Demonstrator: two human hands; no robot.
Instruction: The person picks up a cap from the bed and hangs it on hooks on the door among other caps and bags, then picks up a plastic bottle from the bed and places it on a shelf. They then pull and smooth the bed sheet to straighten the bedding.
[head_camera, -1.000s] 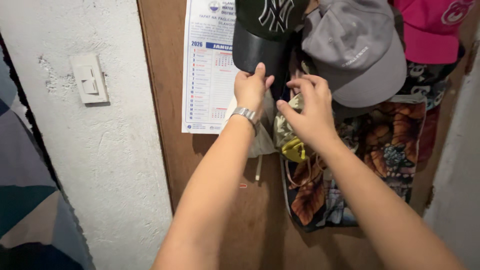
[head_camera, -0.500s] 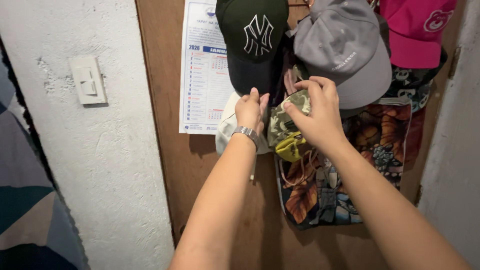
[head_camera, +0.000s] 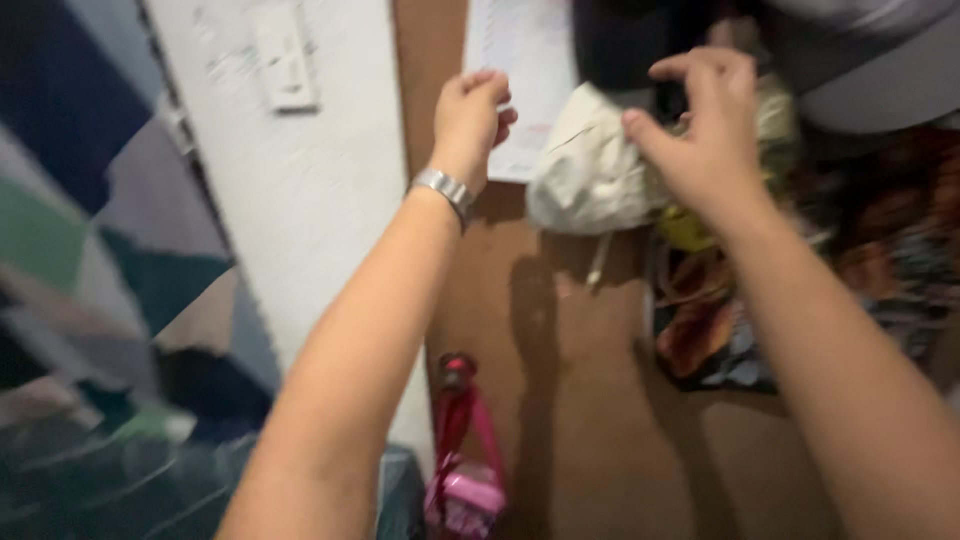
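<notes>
Head view: my left hand (head_camera: 478, 112) has come away from the hanging caps and now sits loosely curled, its grip released and empty, in front of the white paper calendar (head_camera: 525, 60). My right hand (head_camera: 705, 130) has also let go; its fingers are spread open, just touching the soft cream cloth pouch (head_camera: 585, 170) hanging on the brown wooden door (head_camera: 560, 400). Whether the pouch holds anything I cannot tell. A grey cap (head_camera: 880, 70) hangs far right, a pink bag (head_camera: 465, 470) low near me.

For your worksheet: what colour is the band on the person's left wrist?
Silver, metallic. The wristband shows best in the head view, just below the left hand.
</notes>
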